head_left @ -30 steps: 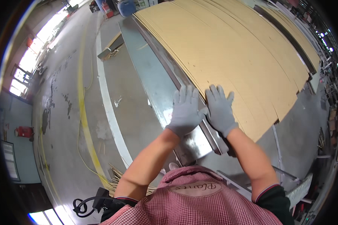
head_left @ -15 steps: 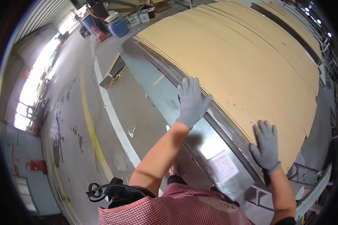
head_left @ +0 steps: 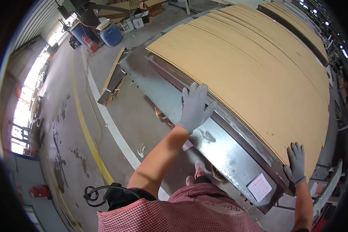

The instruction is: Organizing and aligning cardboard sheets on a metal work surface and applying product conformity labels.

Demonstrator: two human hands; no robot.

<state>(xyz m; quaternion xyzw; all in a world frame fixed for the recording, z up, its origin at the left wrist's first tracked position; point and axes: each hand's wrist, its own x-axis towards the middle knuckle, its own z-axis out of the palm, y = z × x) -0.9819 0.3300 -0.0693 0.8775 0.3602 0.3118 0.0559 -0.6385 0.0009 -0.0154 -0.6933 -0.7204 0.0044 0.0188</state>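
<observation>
A wide stack of tan cardboard sheets point(head_left: 251, 81) lies on a dark metal frame. My left hand point(head_left: 196, 108), in a grey glove, rests at the near edge of the stack with its fingers stretched out. My right hand point(head_left: 296, 164), gloved alike, lies at the sheets' right corner, its fingers extended. Neither hand grips anything. Below the stack's near edge runs a shiny grey metal surface point(head_left: 220, 149). A white paper label with red print point(head_left: 260, 187) sticks to its right part.
A long, narrow cardboard-edged piece point(head_left: 114, 77) leans on the floor at left. Farther back stand a blue drum point(head_left: 111, 35) and a red fire extinguisher point(head_left: 90, 43). Yellow point(head_left: 87, 133) and white point(head_left: 112, 125) lines cross the floor. Metal rails point(head_left: 330, 185) stand at right.
My right hand has slid to the right along the sheets' edge. My left hand stays flat near the same place, shifted slightly left. The view has shifted, so more of the metal surface shows.
</observation>
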